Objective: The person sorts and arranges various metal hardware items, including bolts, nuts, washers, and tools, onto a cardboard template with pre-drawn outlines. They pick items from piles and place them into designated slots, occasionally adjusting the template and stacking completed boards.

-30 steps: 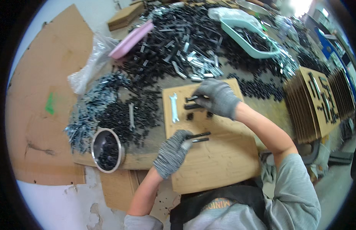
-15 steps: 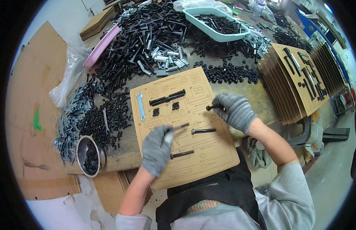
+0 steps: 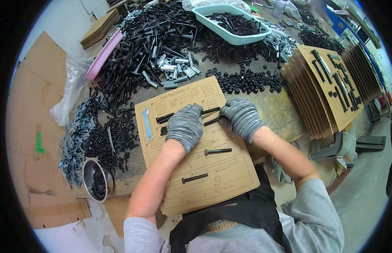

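Observation:
My left hand [image 3: 185, 127], in a grey knit glove, is closed over the upper middle of a printed cardboard sheet [image 3: 238, 170]. A black bolt [image 3: 211, 111] runs from its fingers to my right hand [image 3: 243, 119], gloved alike, which pinches the far end. A second black bolt [image 3: 211, 122] shows just below, its right end at the right fingers. Long black bolts [image 3: 164, 118] lie on the sheet, partly under my left hand. Lower down lie two separate bolts, an upper bolt [image 3: 218, 151] and a lower bolt [image 3: 195, 178]. A flat wrench [image 3: 146, 123] lies at the sheet's left edge.
Loose black bolts and silver sleeves [image 3: 179, 69] are heaped behind the sheet, beside black nuts [image 3: 246, 81]. A pale green tray [image 3: 242, 40] holds black parts. Small screws [image 3: 107, 141] and a metal bowl [image 3: 96, 180] are left. Stacked cardboard sheets [image 3: 307, 97] stand right.
Both hands have come together: my left hand moved up and right over the long bolts, my right slightly left. The bolts they held apart are now close together. The sheet appears slightly further left.

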### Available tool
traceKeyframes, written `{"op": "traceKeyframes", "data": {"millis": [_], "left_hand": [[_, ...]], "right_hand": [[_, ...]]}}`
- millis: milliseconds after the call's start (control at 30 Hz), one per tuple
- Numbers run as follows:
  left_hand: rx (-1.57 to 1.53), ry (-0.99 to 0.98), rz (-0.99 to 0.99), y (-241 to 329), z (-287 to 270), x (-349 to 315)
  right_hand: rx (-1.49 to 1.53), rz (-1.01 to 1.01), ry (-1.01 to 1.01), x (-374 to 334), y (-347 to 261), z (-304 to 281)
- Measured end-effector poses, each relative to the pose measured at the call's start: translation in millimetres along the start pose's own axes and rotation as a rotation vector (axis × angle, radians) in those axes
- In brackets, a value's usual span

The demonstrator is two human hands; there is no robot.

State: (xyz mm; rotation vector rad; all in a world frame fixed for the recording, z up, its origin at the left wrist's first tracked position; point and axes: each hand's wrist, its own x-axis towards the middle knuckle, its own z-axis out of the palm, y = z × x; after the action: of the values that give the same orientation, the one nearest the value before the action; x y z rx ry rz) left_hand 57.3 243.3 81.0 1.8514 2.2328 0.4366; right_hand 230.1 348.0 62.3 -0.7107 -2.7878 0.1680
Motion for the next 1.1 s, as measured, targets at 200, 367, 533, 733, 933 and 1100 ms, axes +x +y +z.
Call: {"op": "traceKeyframes", "data": {"millis": [200,367,533,733,933,1100], "left_hand": [[0.185,-0.07,0.044,6.8,11.4,1.8],[0.037,0.022,0.121,2.7,12.1,1.7],[-0.063,0.013,0.156,-9.7,19.2,8.0],[-0.035,0.027,0.146,-6.6,24.7,8.2],[-0.198,0.141,0.164,-14.5,8.7,-8.5],[-0.355,0.233,0.031,-23.8,6.5,-18.8]], "right_hand": [[0.134,0.119,0.123,-9.0,-2.6,3.1],[0.321,0.186,0.184,-17.7,11.1,8.2],[0.386,0.199,0.209,-15.6,13.1,18.1],[0.453,0.194,0.261,-15.1,12.5,22.9],[0.451,-0.012,0.071,-34.2,-22.6,-16.4],[0.158,-0.223,-0.313,-27.3,-69.2,-9.2]]}}
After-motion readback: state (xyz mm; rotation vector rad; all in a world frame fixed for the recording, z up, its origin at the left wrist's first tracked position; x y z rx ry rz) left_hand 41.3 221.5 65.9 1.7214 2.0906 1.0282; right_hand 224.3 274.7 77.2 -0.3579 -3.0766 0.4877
